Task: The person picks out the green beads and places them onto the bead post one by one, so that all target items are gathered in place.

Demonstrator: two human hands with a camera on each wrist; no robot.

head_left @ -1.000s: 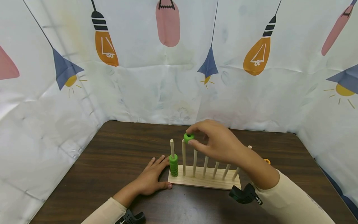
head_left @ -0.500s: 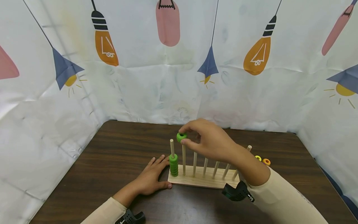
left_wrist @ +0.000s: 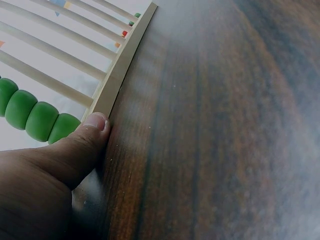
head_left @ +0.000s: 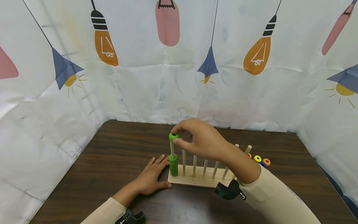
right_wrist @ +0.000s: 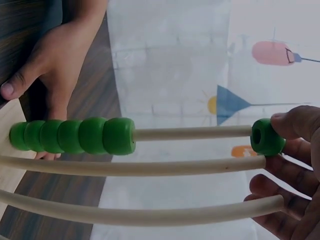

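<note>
Between thumb and fingers, my right hand (head_left: 202,138) pinches a green bead (head_left: 173,137) at the top of the leftmost peg (head_left: 172,149). In the right wrist view the pinched bead (right_wrist: 267,137) sits right at the peg's tip, its hole showing. Several green beads (head_left: 173,165) are stacked on that same peg, down at the wooden base (head_left: 201,181). My left hand (head_left: 151,179) lies flat on the table with fingers spread, at the base's left end. The left wrist view shows its thumb (left_wrist: 95,122) against the base's corner, beside the green stack (left_wrist: 42,120).
Bare wooden pegs (head_left: 195,161) stand in a row to the right of the green stack. Beyond the base's right end lie loose beads, among them a yellow bead (head_left: 257,159), an orange bead (head_left: 266,162) and a blue bead (head_left: 262,165), partly behind the right forearm.
My right hand has moved left with the green bead, from above the second and third pegs to the leftmost peg's tip. More loose beads show at the right. The left hand has stayed put.
</note>
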